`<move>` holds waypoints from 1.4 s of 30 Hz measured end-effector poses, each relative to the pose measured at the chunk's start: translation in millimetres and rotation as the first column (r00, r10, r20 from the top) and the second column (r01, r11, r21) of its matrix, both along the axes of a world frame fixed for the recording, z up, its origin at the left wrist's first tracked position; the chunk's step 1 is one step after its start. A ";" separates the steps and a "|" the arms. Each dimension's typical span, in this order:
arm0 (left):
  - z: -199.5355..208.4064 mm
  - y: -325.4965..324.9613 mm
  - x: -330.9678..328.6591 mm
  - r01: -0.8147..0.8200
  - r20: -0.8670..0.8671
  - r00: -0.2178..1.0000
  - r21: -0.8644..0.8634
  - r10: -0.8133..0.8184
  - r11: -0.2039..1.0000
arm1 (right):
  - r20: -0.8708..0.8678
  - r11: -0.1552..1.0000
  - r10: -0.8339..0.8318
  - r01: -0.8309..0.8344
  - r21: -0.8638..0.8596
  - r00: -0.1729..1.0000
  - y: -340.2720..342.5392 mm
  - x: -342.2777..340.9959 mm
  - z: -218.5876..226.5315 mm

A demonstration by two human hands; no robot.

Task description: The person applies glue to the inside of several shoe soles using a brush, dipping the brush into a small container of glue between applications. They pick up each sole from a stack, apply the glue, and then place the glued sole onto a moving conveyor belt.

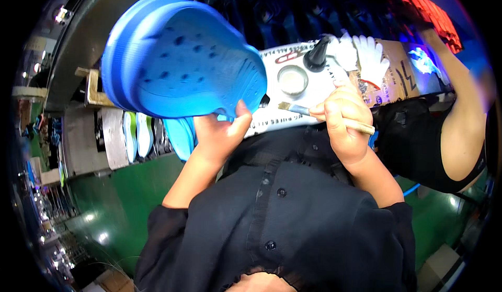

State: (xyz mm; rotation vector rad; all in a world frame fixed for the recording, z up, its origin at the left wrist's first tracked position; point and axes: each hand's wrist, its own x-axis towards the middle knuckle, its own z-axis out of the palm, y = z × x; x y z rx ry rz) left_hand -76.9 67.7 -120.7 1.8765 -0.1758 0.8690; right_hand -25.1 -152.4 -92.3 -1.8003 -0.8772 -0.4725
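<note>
A blue clog (209, 56) with a dotted footbed is tilted up at upper left, its opening turned toward me. My left hand (218, 136) grips its near edge with the thumb on the rim. My right hand (348, 119) is closed round the pale wooden handle of a flat paintbrush (300, 109). The bristles point left, toward the clog, with a small gap between. Just beyond the brush, a small round tin (292, 81) with pale contents sits on a white printed sheet (269, 125). Behind it stands a black cone-shaped nozzle or bottle (316, 58).
White gloves (372, 56) lie on a cardboard sheet (389, 89) at right. Near the tin is a red-edged small tool (289, 56). Several soles (137, 136) rest at left, beside another blue shoe piece (180, 137). A co-worker's bare arm (457, 103) reaches in from the right.
</note>
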 end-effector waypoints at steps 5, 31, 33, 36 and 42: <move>48.4 20.5 2.8 0.066 -0.254 0.954 -0.339 -0.158 0.939 | -0.173 0.973 -0.156 0.181 0.141 0.972 -24.0 1.4 -11.8; 211.1 -136.6 188.2 0.490 0.141 0.872 -0.234 -0.469 0.840 | -0.739 0.790 -0.085 0.497 0.359 0.669 -137.5 -0.1 -74.8; 162.0 -89.8 149.2 0.312 0.183 0.930 0.064 -0.318 0.948 | -0.736 0.808 -0.077 0.475 0.349 0.673 -136.4 1.7 -77.5; 102.6 -3.5 81.0 -0.007 0.067 0.998 0.245 -0.009 0.970 | -0.753 0.813 -0.064 0.472 0.341 0.655 -126.8 6.6 -86.4; -4.2 156.8 -75.4 -0.444 -0.115 0.631 0.757 0.767 0.479 | -0.774 0.844 0.033 0.398 0.360 0.632 -86.8 18.3 -87.0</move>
